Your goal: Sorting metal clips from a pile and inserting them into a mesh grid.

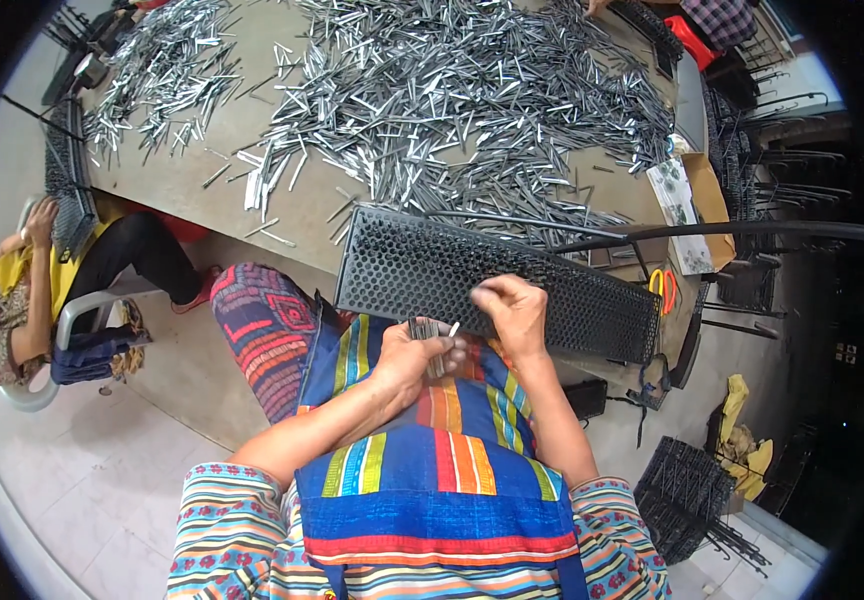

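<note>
A long black perforated rack (392, 265), covered in rows of small round holes, slants across my lap against the table edge. My left hand (404, 362) is closed round a small bundle of thin grey metal pins (426, 331) just below the rack's front edge; one pale piece (454, 329) sticks out by the thumb. Over the rack's middle, my right hand (518, 312) is held in a pinch, thumb against curled fingers. Whatever it may hold between the fingertips is too small to make out.
Loose thin metal pieces (432, 90) lie heaped over the table (172, 190). A black rod (742, 229) extends right from the rack, near orange-handled scissors (663, 288) and an open cardboard box (709, 205). A seated person (27, 290) works at another rack on the left. Black racks (687, 490) stand lower right.
</note>
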Demonstrator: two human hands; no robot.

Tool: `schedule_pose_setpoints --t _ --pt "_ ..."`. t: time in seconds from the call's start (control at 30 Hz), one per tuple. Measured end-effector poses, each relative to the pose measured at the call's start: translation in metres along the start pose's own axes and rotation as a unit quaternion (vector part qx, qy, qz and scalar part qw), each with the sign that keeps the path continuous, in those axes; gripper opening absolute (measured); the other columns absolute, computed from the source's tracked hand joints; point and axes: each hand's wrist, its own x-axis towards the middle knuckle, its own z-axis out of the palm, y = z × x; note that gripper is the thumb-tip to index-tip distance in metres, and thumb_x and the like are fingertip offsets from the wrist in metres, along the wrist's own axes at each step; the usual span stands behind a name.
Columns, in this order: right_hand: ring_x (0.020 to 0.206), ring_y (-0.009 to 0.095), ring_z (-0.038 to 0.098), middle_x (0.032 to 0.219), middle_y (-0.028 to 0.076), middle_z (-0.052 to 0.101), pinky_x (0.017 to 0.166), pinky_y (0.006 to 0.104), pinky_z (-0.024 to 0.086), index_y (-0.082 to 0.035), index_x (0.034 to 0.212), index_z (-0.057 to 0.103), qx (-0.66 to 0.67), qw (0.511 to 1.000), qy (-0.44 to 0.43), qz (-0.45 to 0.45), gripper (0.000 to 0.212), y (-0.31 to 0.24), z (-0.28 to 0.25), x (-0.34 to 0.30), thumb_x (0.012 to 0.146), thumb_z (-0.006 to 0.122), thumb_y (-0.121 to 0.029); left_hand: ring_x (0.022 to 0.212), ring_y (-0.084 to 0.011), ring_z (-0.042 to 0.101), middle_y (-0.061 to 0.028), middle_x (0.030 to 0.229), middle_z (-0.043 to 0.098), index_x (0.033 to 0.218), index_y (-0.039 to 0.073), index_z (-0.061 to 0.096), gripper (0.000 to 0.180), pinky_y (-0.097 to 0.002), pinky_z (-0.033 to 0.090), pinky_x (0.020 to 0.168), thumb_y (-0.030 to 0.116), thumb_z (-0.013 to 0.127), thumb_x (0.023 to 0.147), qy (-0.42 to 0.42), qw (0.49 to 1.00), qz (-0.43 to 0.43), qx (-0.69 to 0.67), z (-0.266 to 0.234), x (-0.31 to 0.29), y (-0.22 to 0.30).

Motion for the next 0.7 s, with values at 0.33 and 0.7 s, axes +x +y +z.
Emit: schedule_pose_setpoints --t 0.33,0.7 --pt "0.046 0.003 0.046 0.062 0.000 0.059 0.042 0.0180 0.033 0.000 0.083 0.066 0.273 0.944 0.016 0.184 0.001 -0.002 0.001 -0.028 0.081 0.065 -0.001 0.070 -0.0221 0.068 -0.0140 0.084 0.068 0.096 -0.001 0.060 0.013 -0.0332 0.059 0.059 -0.006 0.055 0.085 0.004 0.999 -0.034 0.007 0.010 0.002 -0.002" --pt "0.062 0.012 0.058 0.075 0.005 0.063 0.056 0.0244 0.044 0.002 0.085 0.068 -0.016 0.981 0.170 -0.092 0.008 0.020 -0.007 0.004 0.077 0.070 0.002 0.072 -0.0170 0.064 -0.0105 0.085 0.065 0.097 -0.003 0.058 0.021 -0.0293 0.054 0.065 -0.010 0.050 0.079 -0.126 0.963 0.021 0.237 -0.007 0.001 -0.027"
